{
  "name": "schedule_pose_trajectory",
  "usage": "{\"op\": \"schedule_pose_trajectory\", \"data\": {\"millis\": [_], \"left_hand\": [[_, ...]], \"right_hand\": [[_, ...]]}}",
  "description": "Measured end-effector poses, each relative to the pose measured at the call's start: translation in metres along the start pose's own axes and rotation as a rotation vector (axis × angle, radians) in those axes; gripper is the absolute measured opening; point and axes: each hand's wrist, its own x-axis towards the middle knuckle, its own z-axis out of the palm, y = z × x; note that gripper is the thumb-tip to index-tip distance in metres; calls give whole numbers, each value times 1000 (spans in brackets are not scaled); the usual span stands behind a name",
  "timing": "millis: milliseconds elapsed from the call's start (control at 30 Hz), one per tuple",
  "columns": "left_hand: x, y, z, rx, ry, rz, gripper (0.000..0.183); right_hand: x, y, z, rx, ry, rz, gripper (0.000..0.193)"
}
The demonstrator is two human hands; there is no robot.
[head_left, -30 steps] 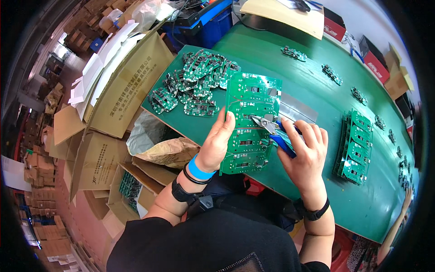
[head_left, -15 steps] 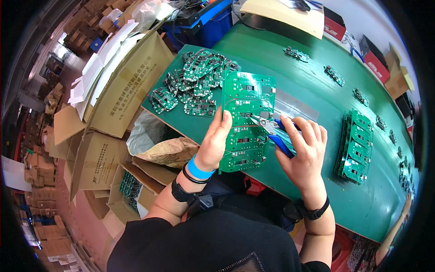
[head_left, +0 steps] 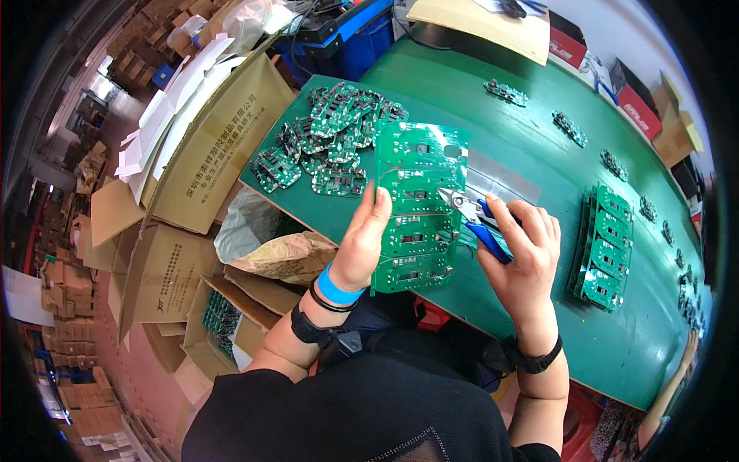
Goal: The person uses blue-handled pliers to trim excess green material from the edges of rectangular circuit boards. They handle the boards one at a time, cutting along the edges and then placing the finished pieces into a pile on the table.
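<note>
My left hand [head_left: 365, 229] grips a green circuit board panel [head_left: 419, 223] by its left edge, thumb on the face. The panel stands up above the table edge and is made of several joined boards. In my right hand [head_left: 526, 258] is a pair of blue-handled cutting pliers [head_left: 488, 231], fingers wrapped round the handles. The pliers' jaws lie at the panel's right edge, near the second board from the top; whether they touch it I cannot tell. Behind the panel lies a heap of small circuit boards [head_left: 339, 115].
A stack of circuit board panels [head_left: 603, 250] rests to the right on the green table [head_left: 539, 339]. Single small boards [head_left: 570, 128] form a curved row along the far side. Large open cardboard boxes [head_left: 208, 162] stand at the left. Another person's hand [head_left: 692, 346] shows at the far right.
The pliers and my right hand have shifted slightly to the right, the jaws drawing back from the panel's face toward its edge. My left hand and the panel have barely moved.
</note>
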Motion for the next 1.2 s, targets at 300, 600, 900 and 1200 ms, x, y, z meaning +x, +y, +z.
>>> {"op": "schedule_pose_trajectory", "data": {"millis": [300, 600, 900, 1200], "left_hand": [[0, -1, 5, 72, 25, 40, 44], [3, -5, 5, 160, 5, 33, 46], [2, -7, 1, 142, 39, 52, 46], [1, -1, 7, 85, 40, 49, 46]], "right_hand": [[1, -5, 6, -77, -2, -50, 68], [-1, -3, 3, -78, -16, -45, 65], [-1, -2, 4, -31, -23, -13, 62], [0, -1, 4, -64, -14, -44, 67]]}}
